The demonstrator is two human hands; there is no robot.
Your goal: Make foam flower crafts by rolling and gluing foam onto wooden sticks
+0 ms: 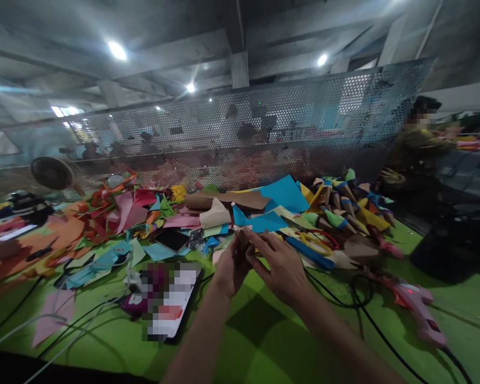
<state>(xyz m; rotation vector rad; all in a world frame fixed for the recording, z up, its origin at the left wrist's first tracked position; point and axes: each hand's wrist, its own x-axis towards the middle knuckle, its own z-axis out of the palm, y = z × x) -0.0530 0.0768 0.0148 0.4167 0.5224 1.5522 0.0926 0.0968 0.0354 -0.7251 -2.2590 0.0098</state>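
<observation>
Near the middle of the green table, my left hand (229, 272) and my right hand (279, 264) meet with bent fingers around a small felt piece (240, 217). It appears to have a blue pointed top with a pale tip, a pinkish band and a brown lower part. My fingers cover most of that lower part. Just beyond lie blue felt (284, 194), a brown felt roll (228, 200) and a beige felt piece (215, 214). Scissors with yellow and red handles (318, 241) and a blue tube-like object (310, 253) lie right of my right hand.
A pink glue gun (418, 309) lies at right with its black cable. A lit phone (180, 301) is at left front, and a dark phone (172, 240) lies behind it. Felt scraps (124, 208) and brown felt cones (336, 200) are piled before a perforated screen (208, 138). Another person (420, 144) is at right.
</observation>
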